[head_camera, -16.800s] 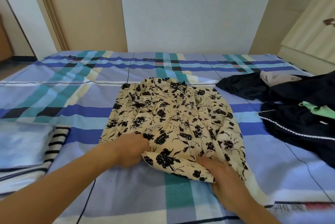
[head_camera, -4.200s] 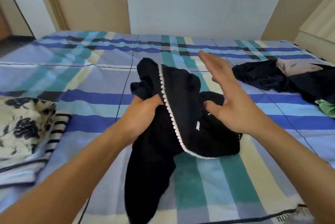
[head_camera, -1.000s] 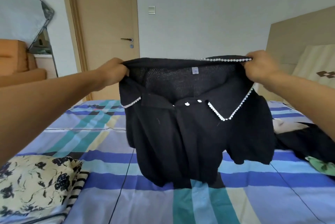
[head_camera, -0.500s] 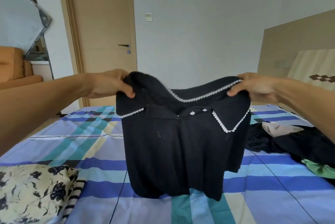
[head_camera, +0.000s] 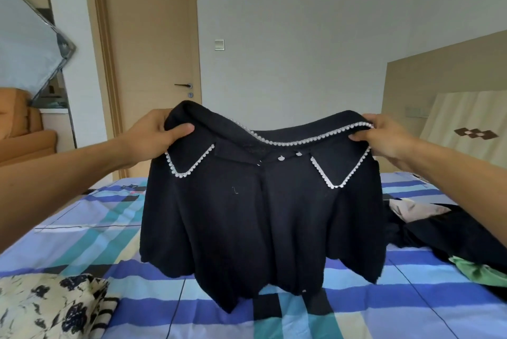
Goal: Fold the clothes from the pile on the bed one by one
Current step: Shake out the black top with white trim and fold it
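Note:
A black knit top (head_camera: pixel 255 223) with a white-trimmed collar hangs in the air above the bed (head_camera: pixel 411 308), front side toward me. My left hand (head_camera: pixel 155 135) grips its left shoulder, thumb over the fabric. My right hand (head_camera: pixel 384 135) pinches its right shoulder by the trimmed edge. The hem hangs just above the checked sheet. At the right lies the pile of unfolded clothes (head_camera: pixel 450 234), dark pieces with a beige and a green one.
A folded cream floral garment (head_camera: pixel 46 308) lies on a striped one at the lower left. Behind the bed are a wooden door (head_camera: pixel 153 36) and a grey wall. A headboard and a pillow (head_camera: pixel 472 124) stand at the right.
Both hands have kept their hold on the top's shoulders and drawn it a little closer and wider. The floral garment was folded earlier and now lies at the left.

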### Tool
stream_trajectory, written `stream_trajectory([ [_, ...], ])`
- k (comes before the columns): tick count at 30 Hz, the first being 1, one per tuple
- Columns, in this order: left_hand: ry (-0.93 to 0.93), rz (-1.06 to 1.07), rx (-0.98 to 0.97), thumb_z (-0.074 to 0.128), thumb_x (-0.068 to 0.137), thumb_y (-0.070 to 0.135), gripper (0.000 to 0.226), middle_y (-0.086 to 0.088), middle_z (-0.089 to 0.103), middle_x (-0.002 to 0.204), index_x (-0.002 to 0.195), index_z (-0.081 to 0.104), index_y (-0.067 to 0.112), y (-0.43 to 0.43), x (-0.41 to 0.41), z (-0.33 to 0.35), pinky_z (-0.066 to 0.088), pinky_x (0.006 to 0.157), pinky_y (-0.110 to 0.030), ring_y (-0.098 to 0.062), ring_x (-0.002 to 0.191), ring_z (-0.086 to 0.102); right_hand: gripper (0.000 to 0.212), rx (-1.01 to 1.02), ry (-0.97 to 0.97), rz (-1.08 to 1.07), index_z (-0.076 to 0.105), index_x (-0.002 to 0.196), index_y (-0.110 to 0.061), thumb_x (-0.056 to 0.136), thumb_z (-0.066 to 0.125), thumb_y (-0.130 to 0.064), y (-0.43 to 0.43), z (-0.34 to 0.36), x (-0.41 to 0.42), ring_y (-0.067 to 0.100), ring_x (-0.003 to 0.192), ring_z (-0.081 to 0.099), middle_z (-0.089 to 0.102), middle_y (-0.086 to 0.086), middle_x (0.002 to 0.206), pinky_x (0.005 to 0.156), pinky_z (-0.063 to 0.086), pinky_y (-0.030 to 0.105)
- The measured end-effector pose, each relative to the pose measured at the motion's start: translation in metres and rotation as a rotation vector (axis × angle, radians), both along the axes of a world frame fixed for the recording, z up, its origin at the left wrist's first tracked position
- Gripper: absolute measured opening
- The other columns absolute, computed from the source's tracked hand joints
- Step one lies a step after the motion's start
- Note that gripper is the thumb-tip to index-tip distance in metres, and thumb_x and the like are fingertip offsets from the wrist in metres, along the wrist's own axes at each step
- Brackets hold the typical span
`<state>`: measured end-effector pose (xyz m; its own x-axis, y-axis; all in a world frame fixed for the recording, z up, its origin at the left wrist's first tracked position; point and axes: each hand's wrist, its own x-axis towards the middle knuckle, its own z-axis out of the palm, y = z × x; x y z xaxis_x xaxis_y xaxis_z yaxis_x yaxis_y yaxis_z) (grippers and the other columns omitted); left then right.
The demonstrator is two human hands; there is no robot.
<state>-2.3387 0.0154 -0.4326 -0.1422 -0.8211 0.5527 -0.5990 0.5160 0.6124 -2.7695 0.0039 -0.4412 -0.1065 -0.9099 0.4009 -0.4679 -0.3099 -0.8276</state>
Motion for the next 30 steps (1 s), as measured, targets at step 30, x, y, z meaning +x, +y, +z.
stream_trajectory([
  [30,-0.835,0.543,0.108,0.069,0.079,0.061,0.080,-0.016,0.051,0.133,0.136,0.043,0.011,-0.113,-0.031,-0.086,0.039,0.100,-0.046,-0.036,0.124,0.044,0.044,0.114,0.150,-0.254,0.054,0.130,-0.010,0.098,0.058,-0.040,-0.113,-0.095,0.049,0.032,0.120,0.055,0.059,0.015,0.128,0.095,0.042,0.034],
])
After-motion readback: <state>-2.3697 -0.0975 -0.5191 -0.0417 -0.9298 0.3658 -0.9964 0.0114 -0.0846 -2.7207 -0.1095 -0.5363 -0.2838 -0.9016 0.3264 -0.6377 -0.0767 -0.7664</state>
